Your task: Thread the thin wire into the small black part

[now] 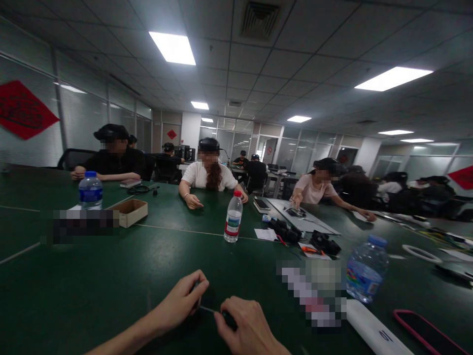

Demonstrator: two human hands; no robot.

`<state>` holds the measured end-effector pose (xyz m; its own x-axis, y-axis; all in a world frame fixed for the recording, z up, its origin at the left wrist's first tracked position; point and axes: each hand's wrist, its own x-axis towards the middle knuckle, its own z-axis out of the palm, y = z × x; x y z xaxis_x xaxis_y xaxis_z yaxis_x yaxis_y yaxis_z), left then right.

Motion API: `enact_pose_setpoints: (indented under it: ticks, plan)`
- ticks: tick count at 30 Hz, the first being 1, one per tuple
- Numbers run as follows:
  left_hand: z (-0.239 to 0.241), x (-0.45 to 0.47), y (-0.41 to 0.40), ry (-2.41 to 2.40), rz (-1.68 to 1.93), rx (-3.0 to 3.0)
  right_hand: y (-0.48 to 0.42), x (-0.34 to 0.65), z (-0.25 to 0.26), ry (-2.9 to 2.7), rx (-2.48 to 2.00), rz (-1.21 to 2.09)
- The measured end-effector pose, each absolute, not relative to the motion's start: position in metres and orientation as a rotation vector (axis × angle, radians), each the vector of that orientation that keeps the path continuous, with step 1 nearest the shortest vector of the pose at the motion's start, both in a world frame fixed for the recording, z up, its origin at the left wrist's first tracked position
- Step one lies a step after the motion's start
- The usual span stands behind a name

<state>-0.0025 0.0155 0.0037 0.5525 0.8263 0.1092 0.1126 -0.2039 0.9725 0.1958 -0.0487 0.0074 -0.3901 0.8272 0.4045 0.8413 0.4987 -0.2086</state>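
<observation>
"What's done?"
"Nearer than the red-capped bottle [233, 219], a dark-handled tool [229, 320] is clamped in the right hand [247, 320], a dark piece [195, 285] in the left hand [185, 295]."
"Remaining?"
"That cannot be told."

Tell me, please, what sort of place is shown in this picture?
Probably an office used as a shared workroom: several people sit around a large green tabletop, with rectangular ceiling light panels above and glass partitions along the walls.
</observation>
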Motion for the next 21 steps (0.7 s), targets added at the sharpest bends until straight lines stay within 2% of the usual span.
enact_pose_setpoints:
  ticks: [21]
  plan:
    - [0.006,-0.0016,0.0136,0.8,0.785,1.702,-0.0487,0.1961,0.0081,-2.282,-1.345,0.0]
